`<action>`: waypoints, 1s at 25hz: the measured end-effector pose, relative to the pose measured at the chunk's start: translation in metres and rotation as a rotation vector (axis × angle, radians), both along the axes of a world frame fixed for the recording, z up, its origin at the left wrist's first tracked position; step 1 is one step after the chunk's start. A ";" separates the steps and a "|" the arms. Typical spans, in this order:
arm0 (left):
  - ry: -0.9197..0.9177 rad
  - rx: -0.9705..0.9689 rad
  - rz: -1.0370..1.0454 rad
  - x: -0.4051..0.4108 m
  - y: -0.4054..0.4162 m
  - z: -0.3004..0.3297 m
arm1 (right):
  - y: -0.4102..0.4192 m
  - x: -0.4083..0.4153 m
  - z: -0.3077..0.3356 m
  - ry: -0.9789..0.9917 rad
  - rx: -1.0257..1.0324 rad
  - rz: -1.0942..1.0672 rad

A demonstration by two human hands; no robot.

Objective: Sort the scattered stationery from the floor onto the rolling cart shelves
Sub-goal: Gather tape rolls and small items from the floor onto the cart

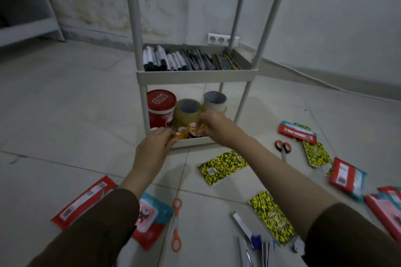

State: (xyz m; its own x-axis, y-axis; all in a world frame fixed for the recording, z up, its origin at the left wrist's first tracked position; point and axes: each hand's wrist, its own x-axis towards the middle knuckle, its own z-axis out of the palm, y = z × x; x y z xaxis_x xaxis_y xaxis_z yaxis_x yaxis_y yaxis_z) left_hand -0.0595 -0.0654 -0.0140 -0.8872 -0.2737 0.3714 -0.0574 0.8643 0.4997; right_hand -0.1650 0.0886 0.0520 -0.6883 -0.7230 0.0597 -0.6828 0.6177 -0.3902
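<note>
A small tape roll (pixel 183 133) is pinched by the left hand (pixel 156 144) at the front lip of the cart's bottom shelf (pixel 196 141), hole facing up, so it can be parked flat beside the bigger tape rolls (pixel 188 112). Another small roll seems pinched by the right hand (pixel 213 125), kinda blurry though. Scissors (pixel 176 224) are left lying lengthwise on the floor (pixel 65 102).

Both arms reach forward, side by side, in dark brown sleeves pushed back from bare forearms. The left hand (pixel 154 144) shows its back to the camera, its fingers curled in a pinch. The right hand (pixel 211 124), slightly farther forward, has its fingers bent downward in a pinch.
</note>
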 end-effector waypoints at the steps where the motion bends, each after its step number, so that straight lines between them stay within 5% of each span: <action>1: -0.011 -0.008 0.020 -0.009 -0.004 -0.004 | -0.003 -0.007 -0.012 -0.014 -0.041 -0.049; 12: -0.100 -0.497 0.115 -0.071 -0.030 -0.072 | -0.048 -0.052 -0.132 -0.078 -0.273 -0.222; 21: -0.166 -0.513 0.262 -0.075 -0.027 -0.096 | -0.057 -0.059 -0.150 -0.078 -0.471 -0.061; 25: -0.229 -0.511 0.307 -0.079 -0.022 -0.100 | -0.059 -0.060 -0.159 -0.050 -0.295 0.036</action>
